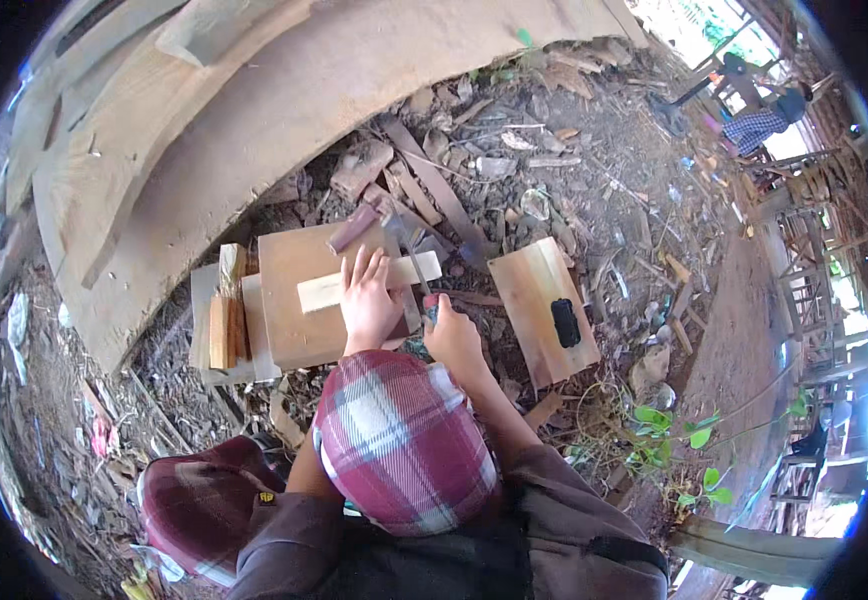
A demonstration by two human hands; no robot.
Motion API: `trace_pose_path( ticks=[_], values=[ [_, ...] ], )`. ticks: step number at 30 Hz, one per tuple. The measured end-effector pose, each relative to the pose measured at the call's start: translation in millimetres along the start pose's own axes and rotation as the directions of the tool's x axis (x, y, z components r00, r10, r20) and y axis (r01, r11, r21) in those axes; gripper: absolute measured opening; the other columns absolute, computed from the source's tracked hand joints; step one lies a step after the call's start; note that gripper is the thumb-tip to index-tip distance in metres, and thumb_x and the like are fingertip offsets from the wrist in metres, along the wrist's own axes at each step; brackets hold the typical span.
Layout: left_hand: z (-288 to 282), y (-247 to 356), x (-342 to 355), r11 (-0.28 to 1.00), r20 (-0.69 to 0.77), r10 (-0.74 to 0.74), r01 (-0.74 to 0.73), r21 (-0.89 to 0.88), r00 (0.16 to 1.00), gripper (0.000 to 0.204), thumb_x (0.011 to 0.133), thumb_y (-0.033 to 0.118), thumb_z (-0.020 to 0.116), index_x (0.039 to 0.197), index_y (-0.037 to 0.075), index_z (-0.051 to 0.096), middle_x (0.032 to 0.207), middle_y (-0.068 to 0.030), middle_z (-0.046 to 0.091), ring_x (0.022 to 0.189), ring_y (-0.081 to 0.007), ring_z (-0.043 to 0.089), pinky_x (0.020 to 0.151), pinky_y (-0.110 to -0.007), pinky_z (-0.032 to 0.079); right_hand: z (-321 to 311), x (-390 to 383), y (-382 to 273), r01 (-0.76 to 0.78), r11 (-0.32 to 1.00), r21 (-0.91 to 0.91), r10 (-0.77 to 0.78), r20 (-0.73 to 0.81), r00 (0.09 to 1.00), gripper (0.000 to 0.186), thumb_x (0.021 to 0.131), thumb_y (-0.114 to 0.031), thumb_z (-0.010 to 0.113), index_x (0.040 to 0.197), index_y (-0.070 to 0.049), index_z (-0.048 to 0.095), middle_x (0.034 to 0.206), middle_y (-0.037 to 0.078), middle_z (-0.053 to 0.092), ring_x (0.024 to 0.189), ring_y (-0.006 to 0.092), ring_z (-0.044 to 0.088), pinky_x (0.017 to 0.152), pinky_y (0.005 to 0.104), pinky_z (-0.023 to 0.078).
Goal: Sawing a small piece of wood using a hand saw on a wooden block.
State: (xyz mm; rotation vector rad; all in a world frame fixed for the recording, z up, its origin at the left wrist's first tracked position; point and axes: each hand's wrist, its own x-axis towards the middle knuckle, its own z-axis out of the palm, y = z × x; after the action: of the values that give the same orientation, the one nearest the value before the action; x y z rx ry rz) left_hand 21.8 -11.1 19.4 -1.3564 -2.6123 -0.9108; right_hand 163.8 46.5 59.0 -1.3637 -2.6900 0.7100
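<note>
My left hand (367, 310) lies on a pale wooden strip (317, 294), fingers spread across it. The strip rests on a square wooden board (289, 260) on the ground. Beside it, my right hand (447, 333) grips the red handle of a thin metal tool (421, 278), perhaps a saw, that crosses the strip near its right end. A reddish-brown piece (352, 227) lies above the strip. Upright light wood pieces (224, 330) stand at the left. A separate board (534, 300) at the right carries a black oblong object (565, 322). My plaid-clad knee (399, 440) is just below my hands.
Large curved wooden slabs (204, 120) span the top left. Scrap wood and litter cover the dirt (614, 180) around the boards. A green plant (699, 435) grows at the lower right. Another person (759, 125) is at the upper right among wooden frames (804, 260).
</note>
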Motion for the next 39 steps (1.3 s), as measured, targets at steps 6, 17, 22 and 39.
trace_pose_path(
  ticks=[6,17,22,39],
  values=[
    [3,6,6,0.999,-0.068,0.013,-0.015,-0.029,0.998,0.052,0.074,0.016,0.072,0.123,0.003,0.062,0.135,-0.0079,0.058,0.137,-0.0273,0.042,0.119,-0.046,0.023,-35,-49,6,-0.097,0.995,0.027,0.093,0.121,0.988,0.043,0.09,-0.027,0.059,0.124,-0.006,0.043,0.087,0.029,0.067,0.084,0.0497,0.065,0.075,0.0579,0.051],
    [7,1,9,1.0,-0.014,0.015,-0.015,0.0,1.0,0.051,0.076,0.018,0.068,0.124,0.004,0.06,0.135,-0.0077,0.058,0.138,-0.0259,0.041,0.12,-0.046,0.019,3,11,7,-0.034,0.999,-0.015,0.034,-0.009,0.999,0.041,0.089,-0.025,0.058,0.122,-0.003,0.047,0.087,0.029,0.067,0.083,0.0487,0.066,0.074,0.0574,0.052],
    [5,8,8,1.0,-0.013,0.028,-0.028,0.002,1.0,0.048,0.079,0.023,0.071,0.123,0.005,0.061,0.137,-0.0062,0.057,0.138,-0.0259,0.041,0.119,-0.045,0.021,-14,-45,25,-0.09,0.995,0.045,0.086,0.091,0.992,0.039,0.091,-0.026,0.056,0.121,-0.004,0.047,0.082,0.028,0.067,0.08,0.0486,0.066,0.072,0.058,0.052],
    [3,6,8,1.0,-0.015,-0.002,0.002,0.024,1.0,0.05,0.081,0.023,0.072,0.125,0.004,0.06,0.137,-0.0081,0.057,0.138,-0.0278,0.041,0.119,-0.046,0.022,-16,-42,19,-0.084,0.993,0.08,0.076,0.095,0.993,0.047,0.09,-0.026,0.059,0.128,-0.002,0.045,0.084,0.029,0.067,0.082,0.0487,0.066,0.075,0.0573,0.052]
  ],
)
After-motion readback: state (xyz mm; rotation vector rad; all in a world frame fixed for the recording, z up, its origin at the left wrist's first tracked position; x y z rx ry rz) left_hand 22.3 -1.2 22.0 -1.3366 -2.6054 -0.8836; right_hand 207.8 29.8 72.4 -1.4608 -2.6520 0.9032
